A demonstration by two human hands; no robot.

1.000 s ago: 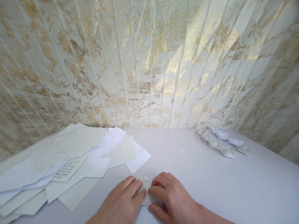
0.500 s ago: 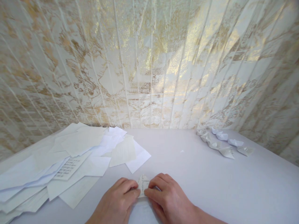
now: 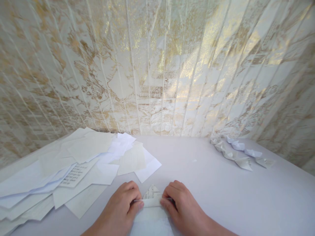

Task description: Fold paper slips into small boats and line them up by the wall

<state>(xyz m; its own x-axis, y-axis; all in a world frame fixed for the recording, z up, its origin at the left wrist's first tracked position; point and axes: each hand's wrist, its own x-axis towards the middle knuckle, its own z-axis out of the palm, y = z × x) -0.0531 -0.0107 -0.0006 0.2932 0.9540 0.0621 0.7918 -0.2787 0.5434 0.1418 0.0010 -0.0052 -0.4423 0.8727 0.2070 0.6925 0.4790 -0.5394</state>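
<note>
Between my hands is a partly folded sheet of paper (image 3: 152, 202), with a printed pointed top and a plain white band folded across below it. My left hand (image 3: 124, 205) pinches the band's left end between thumb and fingers. At the right end, my right hand (image 3: 180, 205) pinches it in the same way. Both hands rest near the table's front edge, and the fingertips behind the paper are hidden. Under the band lies a pale, flat surface (image 3: 151, 224), perhaps more paper; I cannot tell.
A spread pile of loose paper sheets (image 3: 88, 147), some printed, covers the left of the white table (image 3: 211, 196). Several folded paper boats (image 3: 242, 160) stand in two rows at the back right. A tiny paper scrap (image 3: 194, 160) lies mid-table. A patterned curtain (image 3: 157, 65) hangs behind.
My hands have moved apart along the paper. The plain white band now shows across it below the printed point. The whole view has shifted slightly.
</note>
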